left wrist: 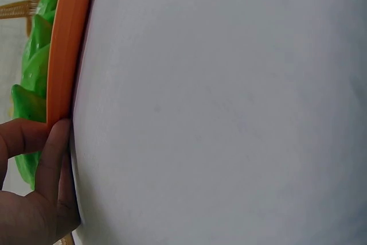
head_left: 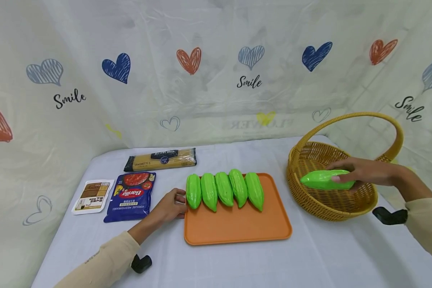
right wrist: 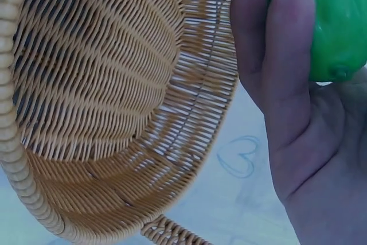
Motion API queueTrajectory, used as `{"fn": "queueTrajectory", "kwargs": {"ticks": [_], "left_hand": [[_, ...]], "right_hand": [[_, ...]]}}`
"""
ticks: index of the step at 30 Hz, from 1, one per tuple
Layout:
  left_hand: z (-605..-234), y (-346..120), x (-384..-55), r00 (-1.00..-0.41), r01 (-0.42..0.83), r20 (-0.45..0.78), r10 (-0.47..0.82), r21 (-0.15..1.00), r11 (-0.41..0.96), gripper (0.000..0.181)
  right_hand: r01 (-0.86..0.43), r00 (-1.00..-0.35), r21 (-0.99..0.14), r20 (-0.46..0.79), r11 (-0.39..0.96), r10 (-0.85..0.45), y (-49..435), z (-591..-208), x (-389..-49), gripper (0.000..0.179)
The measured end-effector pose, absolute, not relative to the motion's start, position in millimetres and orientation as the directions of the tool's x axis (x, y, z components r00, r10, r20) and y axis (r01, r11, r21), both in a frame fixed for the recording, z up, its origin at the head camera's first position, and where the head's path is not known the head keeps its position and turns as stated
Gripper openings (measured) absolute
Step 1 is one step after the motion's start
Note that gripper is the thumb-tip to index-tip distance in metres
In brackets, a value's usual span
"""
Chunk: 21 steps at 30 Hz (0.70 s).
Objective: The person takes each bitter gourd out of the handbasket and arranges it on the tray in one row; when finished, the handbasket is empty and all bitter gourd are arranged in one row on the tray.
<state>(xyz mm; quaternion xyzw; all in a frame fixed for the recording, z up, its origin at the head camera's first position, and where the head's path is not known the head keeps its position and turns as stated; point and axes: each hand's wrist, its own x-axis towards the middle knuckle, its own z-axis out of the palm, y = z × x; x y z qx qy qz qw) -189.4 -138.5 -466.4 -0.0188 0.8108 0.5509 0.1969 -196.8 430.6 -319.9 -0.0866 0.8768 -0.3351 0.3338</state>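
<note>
Over the wicker basket (head_left: 331,208), my right hand (head_left: 363,172) grips a bright green bitter melon (head_left: 322,180), held lengthwise with its tapered end to the left. The right wrist view shows fingers curled round the bitter melon (right wrist: 341,32), beside the basket's woven inside (right wrist: 109,78). My left hand (head_left: 171,206) pinches the left rim of an orange tray (head_left: 237,228); in the left wrist view, thumb and fingers close on the tray's edge (left wrist: 66,55). Several more bitter melons (head_left: 224,188) lie side by side along the tray's back half, points toward me.
Left of the tray lie a blue Barilla pouch (head_left: 129,198), a white packet with a brown label (head_left: 93,197) and a spaghetti pack (head_left: 162,160). The basket's tall arched handle (head_left: 360,115) rises behind my right hand. A white curtain with hearts (head_left: 216,100) hangs behind the table.
</note>
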Motion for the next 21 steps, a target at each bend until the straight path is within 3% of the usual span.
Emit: {"fn": "queueTrajectory", "kwargs": {"ticks": [9, 21], "left_hand": [[-467, -139, -190, -0.923, -0.247, -0.337, 0.188, 0.891, 0.382, 0.058], [-467, -139, -190, -0.920, -0.251, -0.344, 0.186, 0.884, 0.394, 0.057]], "right_hand": [[0.044, -0.759, -0.636, -0.523, 0.771, -0.388, 424, -313, -192, 0.053], [-0.031, -0.798, -0.673, -0.428, 0.739, -0.424, 395, -313, -192, 0.040]]}}
